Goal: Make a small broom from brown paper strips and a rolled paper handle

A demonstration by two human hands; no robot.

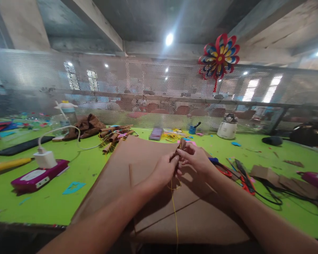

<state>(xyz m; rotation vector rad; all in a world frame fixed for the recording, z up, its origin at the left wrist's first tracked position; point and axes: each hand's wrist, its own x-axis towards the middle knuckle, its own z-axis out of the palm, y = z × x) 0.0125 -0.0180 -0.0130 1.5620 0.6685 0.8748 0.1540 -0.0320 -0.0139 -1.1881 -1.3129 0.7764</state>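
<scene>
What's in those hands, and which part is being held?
A small brown piece. The left hand grips its lower part, leaving its top sticking up. The right hand works there too, but its exact grip is unclear.

Both hands up over the brown paper sheet [145, 151] on the green counter [86, 206]. Left hand [164, 168] and right hand [198, 159] meet, fingertips pinching a small brown piece [183, 143]; exact shape partly hidden by fingers. Yellow string [175, 215] hangs below them, runs down over the sheet to the near edge. Left: magenta power strip [39, 177], white charger [44, 159] plugged in on top. Far left of sheet: pile of brown rolls [113, 135]. Right: red-handled pliers [246, 179]. Back: white jug [227, 129], dark lid. Pinwheel [219, 59] up against perforated panel [148, 83].
</scene>
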